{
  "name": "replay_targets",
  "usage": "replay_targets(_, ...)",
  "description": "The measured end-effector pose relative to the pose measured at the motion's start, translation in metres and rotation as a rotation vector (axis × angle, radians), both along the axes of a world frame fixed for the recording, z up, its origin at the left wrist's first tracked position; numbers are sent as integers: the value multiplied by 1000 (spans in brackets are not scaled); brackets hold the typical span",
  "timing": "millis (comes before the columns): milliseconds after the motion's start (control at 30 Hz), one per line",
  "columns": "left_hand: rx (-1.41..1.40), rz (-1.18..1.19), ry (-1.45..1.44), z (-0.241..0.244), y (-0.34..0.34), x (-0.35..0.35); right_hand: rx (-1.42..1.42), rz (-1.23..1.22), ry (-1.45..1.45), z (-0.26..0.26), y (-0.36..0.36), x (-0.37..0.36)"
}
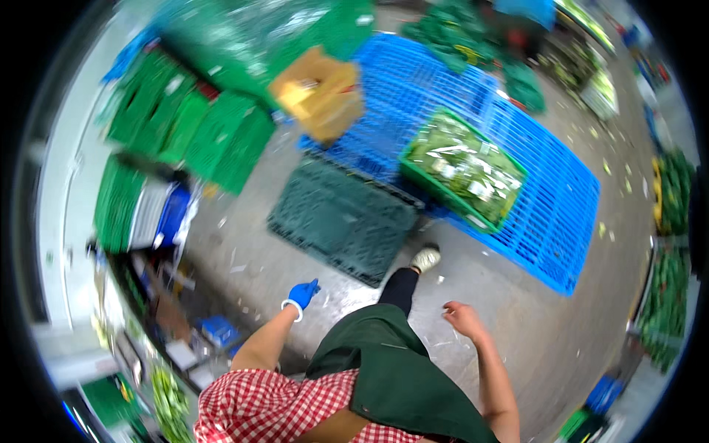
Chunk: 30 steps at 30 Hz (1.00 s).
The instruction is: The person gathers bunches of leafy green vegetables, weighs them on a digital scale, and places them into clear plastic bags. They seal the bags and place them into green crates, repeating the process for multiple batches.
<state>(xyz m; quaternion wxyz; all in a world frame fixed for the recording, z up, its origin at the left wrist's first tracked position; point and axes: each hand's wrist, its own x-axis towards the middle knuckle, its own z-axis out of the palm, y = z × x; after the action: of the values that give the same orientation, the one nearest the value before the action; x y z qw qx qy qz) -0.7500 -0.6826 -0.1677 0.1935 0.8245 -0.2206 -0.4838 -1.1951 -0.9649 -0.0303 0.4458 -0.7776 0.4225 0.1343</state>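
My left hand [302, 294], in a blue glove with a white cuff, hangs over the concrete floor and holds nothing. Bare and loosely curled, my right hand [462, 318] is also free of any object, out to the right of my green apron [365, 338]. Ahead of me lies a dark green plastic crate [343, 216], apart from both hands; its exact form is blurred. Beyond it, a green crate [465, 169] of leafy greens in clear plastic bags rests on blue plastic pallets [548, 205].
An open cardboard box [327, 99] stands at the pallets' left end. Green crates [227, 138] are stacked on the left, above a cluttered low shelf [183, 349]. Green mesh sacks [460, 39] lie at the back. Leaf scraps dot the floor [604, 232] on the right.
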Motion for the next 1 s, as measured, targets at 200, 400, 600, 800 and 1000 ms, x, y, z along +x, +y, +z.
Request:
replay_targets(200, 329, 520, 300, 18, 320, -25, -190, 330, -5, 57, 57, 157)
replay_targets(400, 82, 777, 321, 40, 405, 2, -218, 654, -67, 27, 154, 334)
replay_targets(600, 31, 887, -103, -9, 546, 106, 145, 1163, -11, -43, 297, 528)
replay_targets(800, 134, 1134, -118, 54, 664, 226, -337, 1596, 32, -37, 396, 798)
replay_targets(1000, 36, 1207, -188, 127, 682, 424, -24, 1227, -456, 32, 464, 1079)
